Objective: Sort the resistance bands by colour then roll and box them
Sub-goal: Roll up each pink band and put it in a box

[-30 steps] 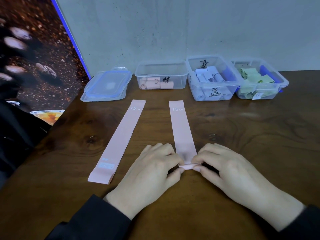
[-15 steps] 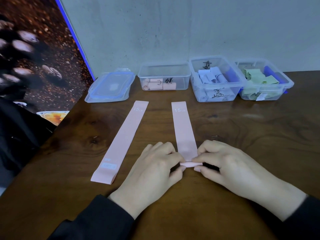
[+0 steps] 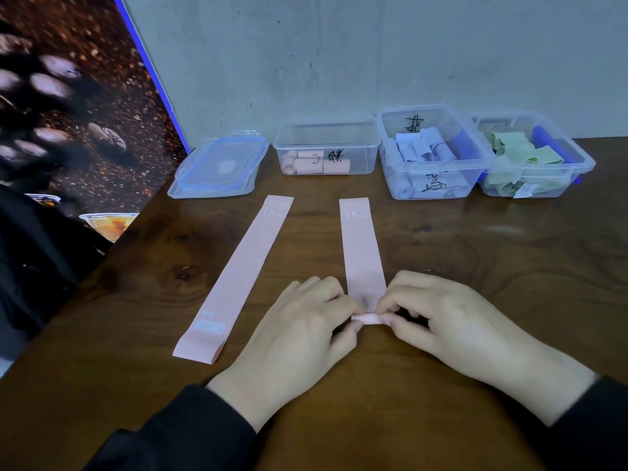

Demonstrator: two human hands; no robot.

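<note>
The dark brown wooden surface shows grain, knots and a soft sheen. Two flat pink rubbery bands look smooth and matt. Three clear plastic boxes are glossy, the grey wall rough and matt.

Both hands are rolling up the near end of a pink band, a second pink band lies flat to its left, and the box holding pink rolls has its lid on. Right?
Not quite. In the head view the box with pink rolls is open; a lid lies on the table left of it. The rest holds: left hand and right hand roll the pink band, the second band flat.
</note>
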